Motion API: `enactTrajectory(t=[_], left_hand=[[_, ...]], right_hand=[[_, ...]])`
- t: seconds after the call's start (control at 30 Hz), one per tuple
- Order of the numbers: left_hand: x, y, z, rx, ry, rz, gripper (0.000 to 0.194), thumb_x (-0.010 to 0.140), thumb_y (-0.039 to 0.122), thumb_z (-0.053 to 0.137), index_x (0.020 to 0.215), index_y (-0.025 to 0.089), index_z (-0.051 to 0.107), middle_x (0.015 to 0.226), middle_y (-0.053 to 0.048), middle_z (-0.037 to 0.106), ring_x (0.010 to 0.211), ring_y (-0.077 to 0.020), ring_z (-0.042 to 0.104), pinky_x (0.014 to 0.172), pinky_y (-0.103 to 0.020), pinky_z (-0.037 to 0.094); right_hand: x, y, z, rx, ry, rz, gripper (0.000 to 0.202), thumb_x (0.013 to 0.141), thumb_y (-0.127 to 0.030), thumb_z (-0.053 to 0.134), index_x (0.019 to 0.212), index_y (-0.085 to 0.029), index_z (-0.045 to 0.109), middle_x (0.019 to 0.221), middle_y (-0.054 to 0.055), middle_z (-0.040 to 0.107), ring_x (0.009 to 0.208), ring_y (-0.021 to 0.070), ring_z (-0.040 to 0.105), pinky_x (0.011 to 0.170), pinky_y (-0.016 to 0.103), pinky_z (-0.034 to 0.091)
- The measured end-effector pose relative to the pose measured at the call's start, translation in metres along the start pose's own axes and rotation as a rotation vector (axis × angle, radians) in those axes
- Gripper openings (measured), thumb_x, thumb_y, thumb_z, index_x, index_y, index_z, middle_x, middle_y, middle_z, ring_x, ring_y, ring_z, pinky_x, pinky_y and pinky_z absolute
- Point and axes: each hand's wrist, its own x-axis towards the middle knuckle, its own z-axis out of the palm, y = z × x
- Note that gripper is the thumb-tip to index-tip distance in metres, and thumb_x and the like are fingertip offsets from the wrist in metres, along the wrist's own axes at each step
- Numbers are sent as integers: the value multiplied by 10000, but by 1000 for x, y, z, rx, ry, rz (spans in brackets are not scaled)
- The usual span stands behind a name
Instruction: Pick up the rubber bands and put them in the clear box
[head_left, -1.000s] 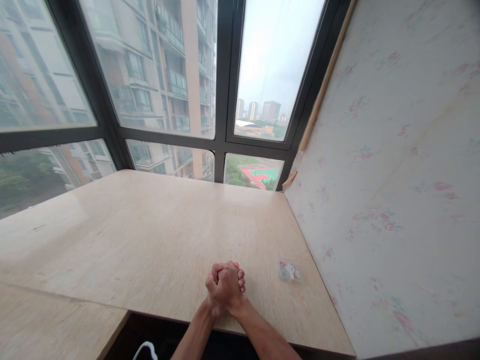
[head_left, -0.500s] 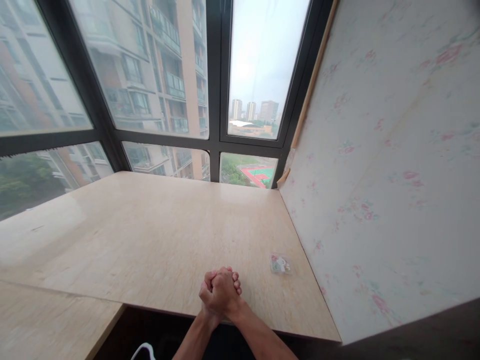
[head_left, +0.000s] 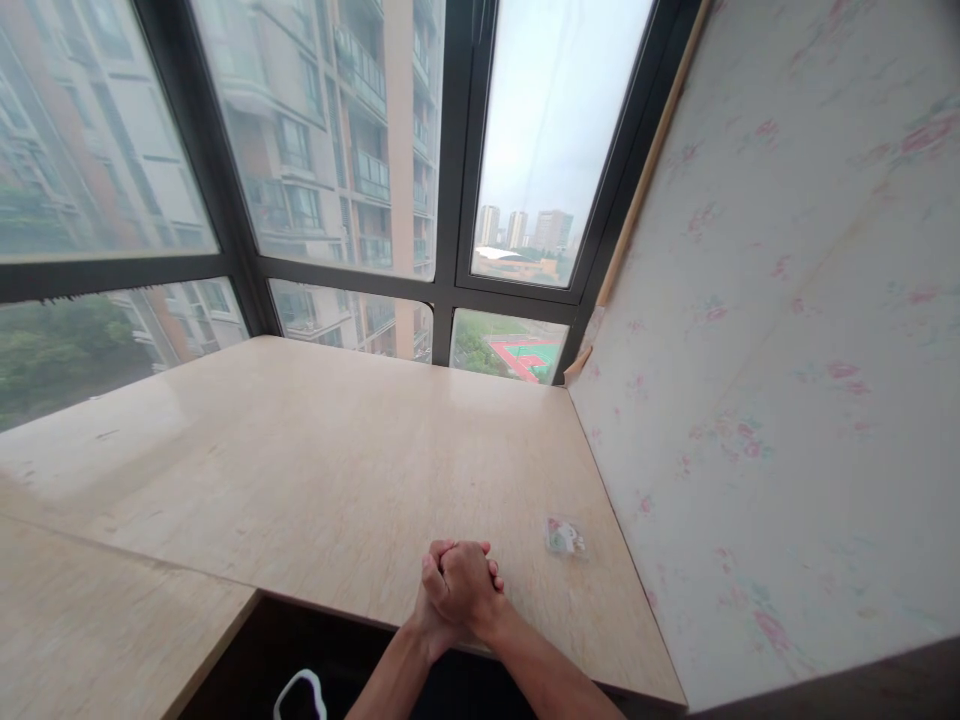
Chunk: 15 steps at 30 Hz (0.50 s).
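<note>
My right hand (head_left: 472, 585) lies over my left hand (head_left: 426, 608), the two clasped with fingers wrapped round each other. Both are closed, and the palms are hidden. They rest at the near edge of the pale, wood-patterned ledge (head_left: 315, 460), the forearms reaching up from the bottom of the picture. To the right of the hands, apart from them, lies a small clear plastic box (head_left: 565, 537) with small white, reddish and greenish pieces in it, too small to name.
A wall with faded floral paper (head_left: 750, 380) bounds the ledge on the right. Dark-framed windows (head_left: 442, 290) stand behind it. At lower left, another ledge section (head_left: 97, 620) borders a dark opening, where a white loop-shaped thing (head_left: 300, 680) shows.
The view has turned slightly, so the windows and wall sit further right. My clasped hands have shifted a little to the right, nearer the plastic box. Their grip looks the same.
</note>
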Motion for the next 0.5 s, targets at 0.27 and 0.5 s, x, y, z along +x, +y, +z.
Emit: enactTrajectory(t=[0.27, 0.5], left_hand=[[-1, 0, -3, -156, -27, -155, 445, 751, 343, 534, 1053, 29, 626, 1014, -202, 659, 1058, -323, 598, 985, -426, 368], [5, 14, 7, -285, 158, -279, 486, 677, 236, 479, 1081, -15, 581, 1028, -220, 669, 1046, -320, 618, 925, -380, 448]], right_hand=[[-2, 20, -9, -84, -119, -218, 402, 884, -336, 541, 511, -229, 649, 497, 8, 606, 475, 160, 540, 509, 282, 335], [4, 27, -18, -148, -194, -379, 392, 897, -273, 439, 587, -183, 663, 570, 19, 666, 479, 155, 549, 498, 266, 303]])
